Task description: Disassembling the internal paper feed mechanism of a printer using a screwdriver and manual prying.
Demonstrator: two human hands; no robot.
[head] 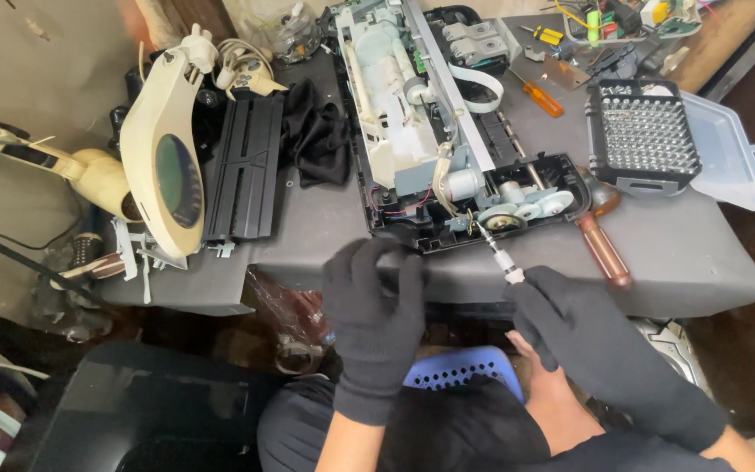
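1. Black knit gloves are covering both hands, which are working at the near edge of a grey tabletop point(683, 253).
2. The left hand point(373, 319) is lying with fingers together, curled over the front left corner of an opened printer point(447, 140) and pressing on its black base.
3. The right hand point(587, 336) is closing around a small screwdriver point(500, 253), its fingers pinching the pale handle while the thin shaft is slanting up to the left.
4. The screwdriver tip is touching the printer's front right corner, just beside a cluster of white gears point(526, 208) (whether it is seated in a screw cannot be told).
5. A second screwdriver with a translucent brown handle point(603, 249) is lying on the tabletop to the right of the printer.
6. A black bit set point(644, 131) in its open clear case is sitting further back on the right.
7. A cream magnifier lamp point(163, 170) is leaning at the left, beside a black plastic panel point(242, 170).
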